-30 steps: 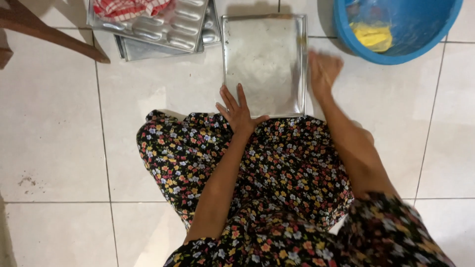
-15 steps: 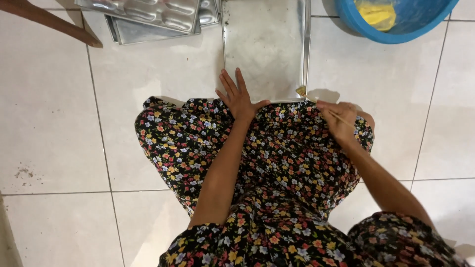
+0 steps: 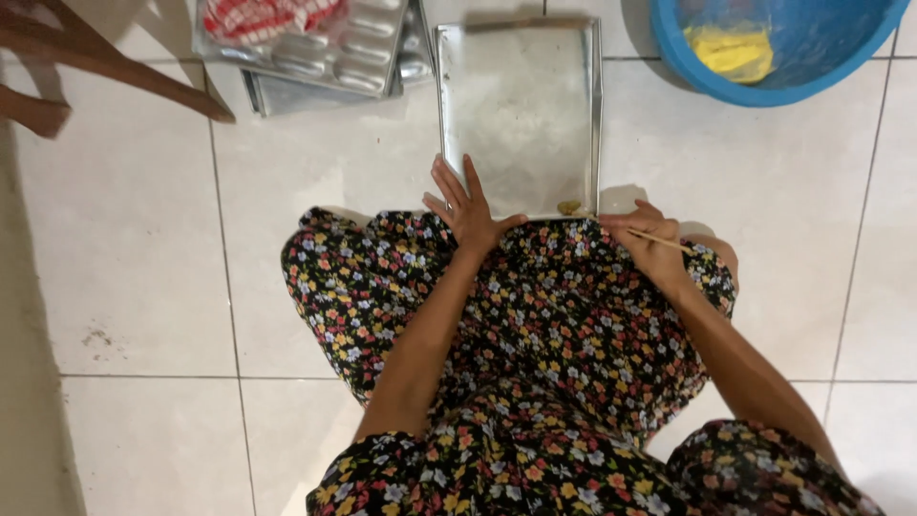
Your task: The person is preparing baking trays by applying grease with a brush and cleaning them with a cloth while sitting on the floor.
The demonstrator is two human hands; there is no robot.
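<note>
Head: L hand [image 3: 468,208] on tray [image 3: 521,105].

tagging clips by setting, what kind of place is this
Probably a home kitchen floor: white floor tiles, a metal baking tray, a moulded baking pan and a blue plastic basin set on the floor.

Tray [image 3: 521,105] on floor before lap, moulds [image 3: 325,48] left, basin [image 3: 774,57] right (sponge [image 3: 734,50] inside)

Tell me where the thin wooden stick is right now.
In the head view, the thin stick is pinched in the right hand, at the metal tray's near right corner.
</note>
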